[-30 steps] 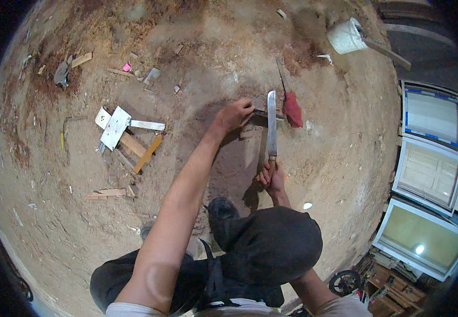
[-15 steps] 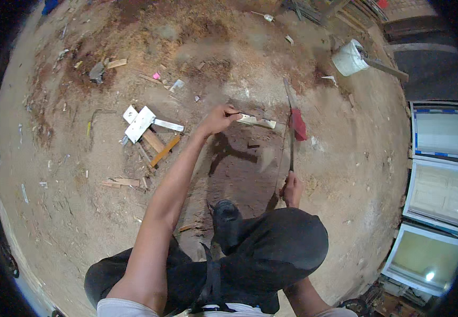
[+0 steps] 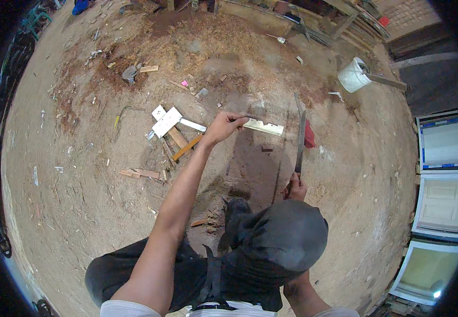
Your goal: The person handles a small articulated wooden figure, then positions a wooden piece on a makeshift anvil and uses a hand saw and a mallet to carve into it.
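Observation:
My left hand [image 3: 228,127] is closed round the near end of a pale, notched strip [image 3: 264,127], holding it out to the right above the ground. A thin dark piece shows at its upper edge by my fingers; I cannot tell what it is. My right hand [image 3: 295,188] is closed on the handle of a machete [image 3: 300,142]. Its long dark blade points away from me, to the right of the strip and apart from it. Beyond the blade a red cloth-like piece [image 3: 309,135] lies on the ground.
On the left lie white pieces [image 3: 166,121], an orange-brown wood strip [image 3: 188,147] and wood scraps [image 3: 143,173]. A white bucket [image 3: 353,76] with a board stands at the far right. Framed panels [image 3: 443,203] line the right side. My black-clad knee [image 3: 287,232] is just below the right hand.
The view has shifted, so things on the ground appear lower and farther right. Both hands keep their grips. The notched strip sits a little farther from the red piece.

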`<state>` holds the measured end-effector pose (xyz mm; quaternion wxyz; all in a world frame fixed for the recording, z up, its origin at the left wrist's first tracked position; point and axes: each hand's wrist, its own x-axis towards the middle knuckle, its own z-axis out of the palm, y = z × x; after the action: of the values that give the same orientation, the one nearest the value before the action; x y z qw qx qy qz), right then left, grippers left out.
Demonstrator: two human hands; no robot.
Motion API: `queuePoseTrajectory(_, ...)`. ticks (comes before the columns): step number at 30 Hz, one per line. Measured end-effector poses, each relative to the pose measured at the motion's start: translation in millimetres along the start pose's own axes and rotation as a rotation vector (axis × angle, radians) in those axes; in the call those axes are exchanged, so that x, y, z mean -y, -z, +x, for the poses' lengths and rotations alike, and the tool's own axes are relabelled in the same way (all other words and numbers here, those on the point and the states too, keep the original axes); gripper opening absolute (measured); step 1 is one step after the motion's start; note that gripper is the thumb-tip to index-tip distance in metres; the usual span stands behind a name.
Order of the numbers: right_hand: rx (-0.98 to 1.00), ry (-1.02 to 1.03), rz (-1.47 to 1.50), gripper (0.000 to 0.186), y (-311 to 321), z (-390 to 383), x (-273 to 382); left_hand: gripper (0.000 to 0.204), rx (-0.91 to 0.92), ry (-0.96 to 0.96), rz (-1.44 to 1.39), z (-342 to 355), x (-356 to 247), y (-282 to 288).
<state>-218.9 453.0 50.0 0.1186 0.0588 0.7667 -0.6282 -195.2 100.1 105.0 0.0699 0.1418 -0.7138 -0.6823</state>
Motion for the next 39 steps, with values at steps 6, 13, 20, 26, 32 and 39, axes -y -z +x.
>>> queuePoseTrajectory(6, 0.041, -0.014, -0.109, 0.033, 14, -25, 39, 0.028, 0.029, 0.055, 0.16, 4, 1, -36)
queuePoseTrajectory(13, 0.001, 0.013, -0.184, 0.027, 24, -69, 40, 0.029, -0.007, 0.063, 0.103, 4, 24, -97)
queuePoseTrajectory(20, 0.083, -0.018, -0.214, 0.027, 30, -73, 16, 0.021, -0.119, -0.163, 0.174, 16, 98, -139)
queuePoseTrajectory(26, 0.065, 0.128, -0.445, 0.025, 32, -63, -35, 0.021, -0.028, -0.346, 0.509, 13, 115, -149)
queuePoseTrajectory(32, 0.057, 0.257, -0.58, 0.027, 36, -54, -63, 0.024, -0.055, -0.456, 0.764, 18, 113, -171)
queuePoseTrajectory(39, 0.045, 0.275, -0.588, 0.03, 27, -49, -53, 0.022, 0.096, -0.453, 1.07, 34, 129, -151)
